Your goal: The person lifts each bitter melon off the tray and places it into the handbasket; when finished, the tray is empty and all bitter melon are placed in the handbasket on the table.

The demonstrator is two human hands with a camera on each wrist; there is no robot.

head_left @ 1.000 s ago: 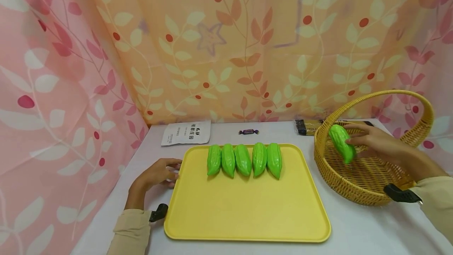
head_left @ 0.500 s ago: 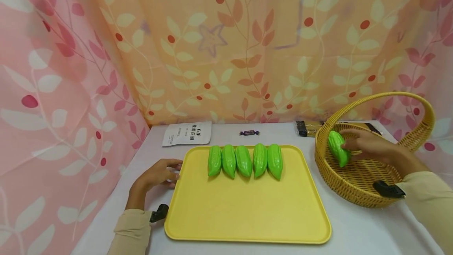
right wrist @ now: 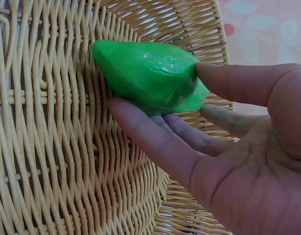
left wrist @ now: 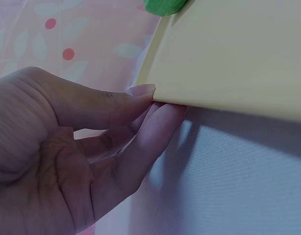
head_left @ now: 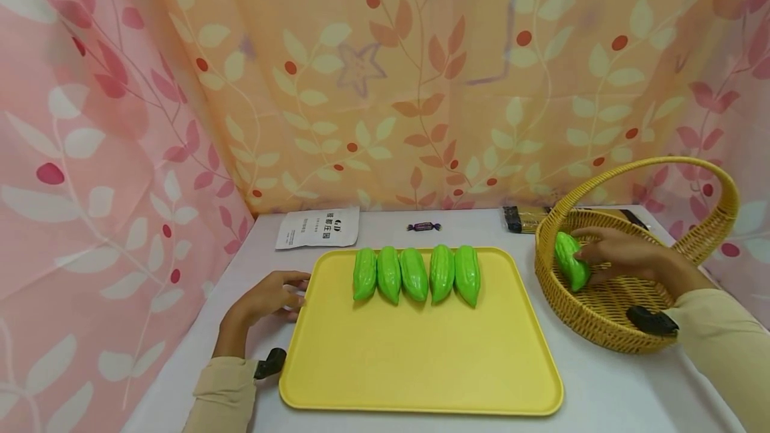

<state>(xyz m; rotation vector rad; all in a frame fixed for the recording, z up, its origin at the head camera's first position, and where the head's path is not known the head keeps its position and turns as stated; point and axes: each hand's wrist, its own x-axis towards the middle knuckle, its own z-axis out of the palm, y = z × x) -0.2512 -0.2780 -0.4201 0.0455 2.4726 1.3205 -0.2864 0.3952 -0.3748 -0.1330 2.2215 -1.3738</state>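
Note:
My right hand (head_left: 619, 254) is inside the wicker basket (head_left: 592, 323) and holds a glossy green toy bitter melon (head_left: 569, 262) by the basket's left wall. In the right wrist view, the thumb lies on the bitter melon (right wrist: 145, 73) from one side and the fingers support it from below. On the left, my left hand (head_left: 269, 296) pinches the rim of the yellow tray (head_left: 421, 366). Its thumb is on the rim and its fingers are under the edge in the left wrist view. Several more green bitter melons (head_left: 413, 274) lie in a row along the tray's far side.
A white printed pouch (head_left: 317, 228) lies behind the tray's left corner. A purple wrapped candy (head_left: 424, 226) sits behind the tray's middle. Black and gold packages (head_left: 525, 219) lie behind the basket, whose tall handle (head_left: 650, 160) arches above it. Patterned curtains surround the table.
My right hand has lowered the bitter melon further into the basket, close to its left wall. The left hand has stayed at the tray's rim.

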